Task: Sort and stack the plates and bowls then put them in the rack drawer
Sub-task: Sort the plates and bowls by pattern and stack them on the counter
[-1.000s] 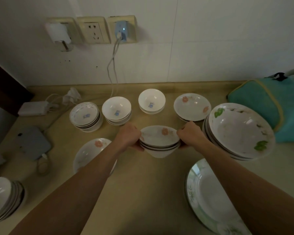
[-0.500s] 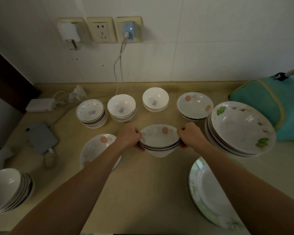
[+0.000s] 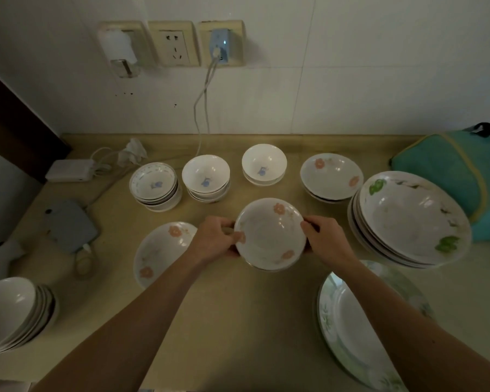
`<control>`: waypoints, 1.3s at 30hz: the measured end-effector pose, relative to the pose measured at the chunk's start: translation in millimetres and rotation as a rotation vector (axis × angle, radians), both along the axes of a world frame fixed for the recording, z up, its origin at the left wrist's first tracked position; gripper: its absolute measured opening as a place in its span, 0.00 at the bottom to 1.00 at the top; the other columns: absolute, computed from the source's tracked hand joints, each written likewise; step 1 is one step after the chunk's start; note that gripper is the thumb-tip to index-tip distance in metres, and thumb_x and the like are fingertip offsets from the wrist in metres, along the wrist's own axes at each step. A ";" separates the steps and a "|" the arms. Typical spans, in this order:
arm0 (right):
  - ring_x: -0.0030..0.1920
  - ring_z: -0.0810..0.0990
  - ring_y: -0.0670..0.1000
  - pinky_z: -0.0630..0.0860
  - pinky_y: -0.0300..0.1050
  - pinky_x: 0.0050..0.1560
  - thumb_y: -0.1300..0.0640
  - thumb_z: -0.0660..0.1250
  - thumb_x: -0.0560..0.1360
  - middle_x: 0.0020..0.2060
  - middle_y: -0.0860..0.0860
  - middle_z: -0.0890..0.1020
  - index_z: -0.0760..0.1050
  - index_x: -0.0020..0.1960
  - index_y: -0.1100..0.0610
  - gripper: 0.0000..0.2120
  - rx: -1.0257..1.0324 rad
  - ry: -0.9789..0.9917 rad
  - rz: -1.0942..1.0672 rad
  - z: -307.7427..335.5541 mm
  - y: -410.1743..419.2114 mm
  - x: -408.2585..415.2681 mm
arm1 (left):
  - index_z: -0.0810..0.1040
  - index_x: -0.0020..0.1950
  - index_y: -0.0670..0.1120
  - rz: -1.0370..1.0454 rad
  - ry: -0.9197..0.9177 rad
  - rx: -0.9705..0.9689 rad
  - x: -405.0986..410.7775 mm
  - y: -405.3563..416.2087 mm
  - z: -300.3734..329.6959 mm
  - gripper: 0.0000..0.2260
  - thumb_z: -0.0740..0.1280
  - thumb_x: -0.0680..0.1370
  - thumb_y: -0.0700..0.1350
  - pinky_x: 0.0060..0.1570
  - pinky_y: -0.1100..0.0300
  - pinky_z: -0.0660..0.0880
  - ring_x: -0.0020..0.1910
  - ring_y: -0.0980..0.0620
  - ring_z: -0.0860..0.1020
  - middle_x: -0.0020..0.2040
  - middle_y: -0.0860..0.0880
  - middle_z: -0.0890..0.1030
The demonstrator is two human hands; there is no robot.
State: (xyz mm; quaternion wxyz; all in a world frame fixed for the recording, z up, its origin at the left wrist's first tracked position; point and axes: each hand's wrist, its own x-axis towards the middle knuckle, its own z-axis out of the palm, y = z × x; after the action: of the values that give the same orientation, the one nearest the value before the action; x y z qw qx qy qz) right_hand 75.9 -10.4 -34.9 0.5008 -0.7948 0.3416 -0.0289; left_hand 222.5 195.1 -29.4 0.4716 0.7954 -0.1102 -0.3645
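Pink-flower bowls (image 3: pixel 269 236), a small nested stack, sit mid-counter, gripped at opposite rims by the left hand (image 3: pixel 213 241) and right hand (image 3: pixel 326 239), fingers curled tight on the edges. Advice: keep the stack level and set it squarely onto the matching bowls (image 3: pixel 331 176) at far right. Glaze is white with a thin dark rim.
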 end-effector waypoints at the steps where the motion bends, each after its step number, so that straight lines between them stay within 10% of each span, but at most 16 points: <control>1: 0.43 0.86 0.54 0.86 0.49 0.42 0.59 0.64 0.82 0.41 0.54 0.86 0.83 0.49 0.57 0.09 0.011 0.000 0.000 0.7 0.9 -1.0 | 0.83 0.58 0.38 0.002 0.003 0.000 -0.8 1.0 1.9 0.13 0.76 0.74 0.36 0.41 0.50 0.85 0.41 0.46 0.87 0.44 0.43 0.87; 10: 0.41 0.87 0.46 0.84 0.40 0.40 0.58 0.64 0.83 0.39 0.48 0.87 0.83 0.50 0.49 0.10 0.103 -0.203 0.147 49.7 27.5 28.4 | 0.85 0.53 0.49 0.094 -0.060 -0.047 12.1 54.4 71.4 0.10 0.77 0.73 0.40 0.36 0.64 0.82 0.40 0.49 0.87 0.43 0.48 0.88; 17: 0.36 0.87 0.50 0.86 0.48 0.41 0.56 0.63 0.82 0.37 0.53 0.87 0.85 0.48 0.57 0.12 0.071 -0.120 0.261 59.9 91.0 79.8 | 0.87 0.49 0.40 0.219 0.013 0.033 40.8 130.6 100.0 0.09 0.79 0.70 0.36 0.37 0.58 0.84 0.41 0.43 0.87 0.42 0.40 0.87; 39: 0.30 0.83 0.52 0.75 0.44 0.33 0.61 0.59 0.80 0.29 0.55 0.83 0.75 0.35 0.63 0.16 -0.208 0.089 0.210 28.4 182.6 90.9 | 0.83 0.52 0.35 0.157 0.197 0.006 76.0 198.8 13.2 0.13 0.78 0.69 0.35 0.41 0.53 0.84 0.44 0.43 0.87 0.46 0.40 0.87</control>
State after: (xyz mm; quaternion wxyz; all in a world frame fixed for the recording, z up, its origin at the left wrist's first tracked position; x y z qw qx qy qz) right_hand 166.8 172.2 -6.5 0.4006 -0.8742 0.2735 0.0237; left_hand 298.6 393.8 -16.2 0.5049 0.7632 0.0005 -0.4032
